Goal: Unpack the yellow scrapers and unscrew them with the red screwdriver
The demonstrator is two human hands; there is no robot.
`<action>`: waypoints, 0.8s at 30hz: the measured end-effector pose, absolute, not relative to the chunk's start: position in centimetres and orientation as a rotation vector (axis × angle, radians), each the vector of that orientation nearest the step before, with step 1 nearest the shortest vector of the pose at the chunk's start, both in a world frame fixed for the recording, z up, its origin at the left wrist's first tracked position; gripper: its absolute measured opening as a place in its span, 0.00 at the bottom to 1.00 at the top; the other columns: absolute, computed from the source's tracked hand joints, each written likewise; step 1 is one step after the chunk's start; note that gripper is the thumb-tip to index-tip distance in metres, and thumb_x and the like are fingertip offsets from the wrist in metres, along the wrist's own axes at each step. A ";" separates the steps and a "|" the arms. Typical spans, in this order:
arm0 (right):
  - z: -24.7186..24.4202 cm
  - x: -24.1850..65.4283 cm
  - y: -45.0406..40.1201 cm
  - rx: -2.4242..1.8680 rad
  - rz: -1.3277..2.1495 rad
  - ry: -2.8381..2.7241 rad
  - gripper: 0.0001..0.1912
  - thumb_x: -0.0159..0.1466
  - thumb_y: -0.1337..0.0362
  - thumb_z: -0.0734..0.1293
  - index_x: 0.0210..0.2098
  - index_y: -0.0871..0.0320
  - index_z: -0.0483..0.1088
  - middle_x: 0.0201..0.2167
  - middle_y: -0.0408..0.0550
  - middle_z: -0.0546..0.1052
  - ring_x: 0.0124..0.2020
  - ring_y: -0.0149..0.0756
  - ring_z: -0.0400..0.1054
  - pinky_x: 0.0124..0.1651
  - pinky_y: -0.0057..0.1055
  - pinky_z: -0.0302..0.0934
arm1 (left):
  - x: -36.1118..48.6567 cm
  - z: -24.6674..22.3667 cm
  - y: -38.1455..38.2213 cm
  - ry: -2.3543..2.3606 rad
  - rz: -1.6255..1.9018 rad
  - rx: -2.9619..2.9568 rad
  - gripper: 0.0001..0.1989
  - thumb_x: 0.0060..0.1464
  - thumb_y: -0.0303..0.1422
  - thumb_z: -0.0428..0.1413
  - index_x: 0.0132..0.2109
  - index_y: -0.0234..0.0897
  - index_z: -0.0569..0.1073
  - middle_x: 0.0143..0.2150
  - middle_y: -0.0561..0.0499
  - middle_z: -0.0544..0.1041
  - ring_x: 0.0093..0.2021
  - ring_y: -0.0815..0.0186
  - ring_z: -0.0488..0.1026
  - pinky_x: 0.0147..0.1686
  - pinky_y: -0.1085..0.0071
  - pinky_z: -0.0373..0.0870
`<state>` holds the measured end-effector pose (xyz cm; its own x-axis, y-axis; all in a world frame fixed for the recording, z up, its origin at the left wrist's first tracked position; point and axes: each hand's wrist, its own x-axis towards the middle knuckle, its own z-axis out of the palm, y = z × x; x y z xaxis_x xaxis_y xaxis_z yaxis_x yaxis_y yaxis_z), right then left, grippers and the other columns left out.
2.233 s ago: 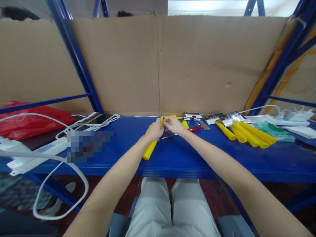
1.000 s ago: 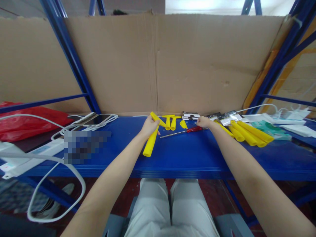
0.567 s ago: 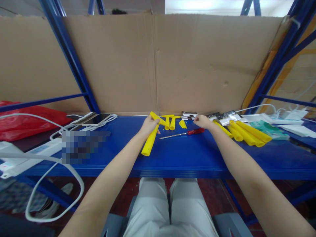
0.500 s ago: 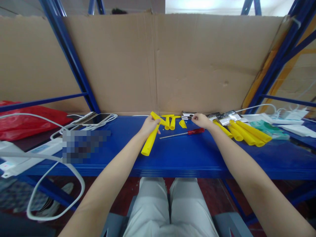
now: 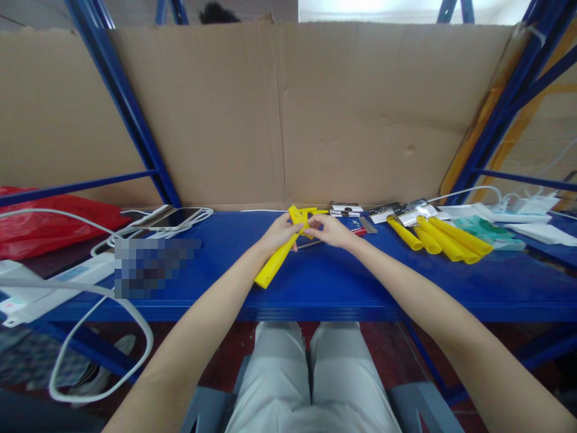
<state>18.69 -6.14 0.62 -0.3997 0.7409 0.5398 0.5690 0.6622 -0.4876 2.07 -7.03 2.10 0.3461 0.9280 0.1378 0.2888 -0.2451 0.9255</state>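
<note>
My left hand (image 5: pixel 278 233) is closed round a yellow T-shaped plastic handle (image 5: pixel 274 264), held slanting with its open tube end towards me. At its crosspiece, my right hand (image 5: pixel 328 230) has its fingers pinched together; whatever is between them is too small to make out. Under the right hand lies a screwdriver, its red handle (image 5: pixel 359 232) showing and most of its shaft hidden. Other yellow T-shaped pieces (image 5: pixel 319 211) behind my hands are mostly covered. Thin grey metal strips (image 5: pixel 368 225) rest just right of the screwdriver.
Black-and-white packets (image 5: pixel 346 208) and printed cards (image 5: pixel 415 211) lie along the back. Several yellow handles (image 5: pixel 451 240) are on the right, beside a green plastic bag (image 5: pixel 489 233). White cables (image 5: pixel 192 219), a power strip (image 5: pixel 67 282) and a red bag (image 5: pixel 58 219) occupy the left. Cardboard (image 5: pixel 202 120) walls the back.
My right hand has moved left from the black-and-white packets to the head of the yellow handle. The left hand has shifted slightly right, still holding that handle. Grey metal strips are now uncovered.
</note>
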 end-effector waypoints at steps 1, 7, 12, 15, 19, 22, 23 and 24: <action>0.7 18.7 -6.1 -1.023 0.247 -2.102 0.07 0.56 0.62 0.66 0.28 0.60 0.68 0.26 0.43 0.71 0.27 0.29 0.64 0.33 0.28 0.58 | 2.0 2.0 -7.0 1.076 0.924 1.738 0.12 0.57 0.29 0.50 0.49 0.34 0.63 0.30 0.51 0.75 0.12 0.76 0.65 0.14 0.79 0.64; 1.3 19.2 -6.2 -1.136 0.268 -2.020 0.06 0.55 0.65 0.66 0.25 0.59 0.64 0.16 0.36 0.65 0.19 0.25 0.58 0.25 0.23 0.52 | 2.0 1.8 -6.9 1.042 0.917 1.738 0.11 0.57 0.30 0.51 0.47 0.33 0.64 0.32 0.50 0.75 0.12 0.76 0.65 0.14 0.78 0.64; 1.8 20.5 -5.7 -1.119 0.628 -1.687 0.07 0.55 0.64 0.65 0.32 0.58 0.62 0.20 0.39 0.72 0.15 0.26 0.64 0.19 0.22 0.55 | 2.1 2.0 -6.8 1.085 0.956 1.676 0.09 0.57 0.30 0.50 0.46 0.33 0.63 0.29 0.52 0.74 0.12 0.75 0.65 0.14 0.77 0.63; 2.3 21.7 -4.7 -1.022 0.642 -1.327 0.04 0.55 0.69 0.63 0.32 0.58 0.62 0.24 0.40 0.73 0.21 0.27 0.69 0.24 0.22 0.63 | 2.1 2.2 -6.6 1.117 1.009 1.615 0.07 0.58 0.29 0.50 0.43 0.32 0.63 0.26 0.54 0.72 0.11 0.76 0.64 0.12 0.78 0.61; 2.6 23.2 -3.1 -0.954 0.640 -0.860 0.04 0.57 0.71 0.58 0.27 0.58 0.61 0.21 0.38 0.71 0.20 0.26 0.68 0.26 0.24 0.66 | 1.9 2.5 -6.6 1.143 1.059 1.558 0.04 0.57 0.27 0.50 0.41 0.33 0.62 0.23 0.57 0.69 0.10 0.75 0.64 0.12 0.79 0.58; 2.3 23.8 -2.1 -1.095 0.692 -0.779 0.04 0.56 0.72 0.60 0.27 0.58 0.61 0.18 0.37 0.69 0.19 0.25 0.67 0.24 0.22 0.65 | 1.8 2.7 -6.6 1.165 1.072 1.535 0.04 0.57 0.28 0.50 0.40 0.34 0.62 0.22 0.58 0.70 0.10 0.75 0.64 0.12 0.79 0.58; 2.2 23.9 -1.8 -1.181 0.713 -0.820 0.04 0.56 0.72 0.61 0.27 0.59 0.62 0.18 0.37 0.69 0.18 0.25 0.66 0.23 0.22 0.64 | 1.7 2.7 -6.5 1.165 1.077 1.533 0.04 0.57 0.28 0.50 0.40 0.34 0.62 0.22 0.57 0.70 0.10 0.75 0.64 0.12 0.79 0.58; 1.9 24.0 -1.5 -1.264 0.730 -0.879 0.04 0.54 0.73 0.62 0.27 0.59 0.62 0.17 0.37 0.69 0.18 0.25 0.65 0.23 0.22 0.63 | 1.7 2.7 -6.5 1.161 1.085 1.533 0.04 0.57 0.28 0.51 0.39 0.34 0.62 0.23 0.57 0.70 0.10 0.75 0.64 0.12 0.79 0.57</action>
<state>24.01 -1.47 1.95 0.4907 0.8580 0.1517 0.0091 0.1691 -0.9856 1.69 -6.51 2.68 0.1742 0.9772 0.1216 0.1872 -0.1541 0.9702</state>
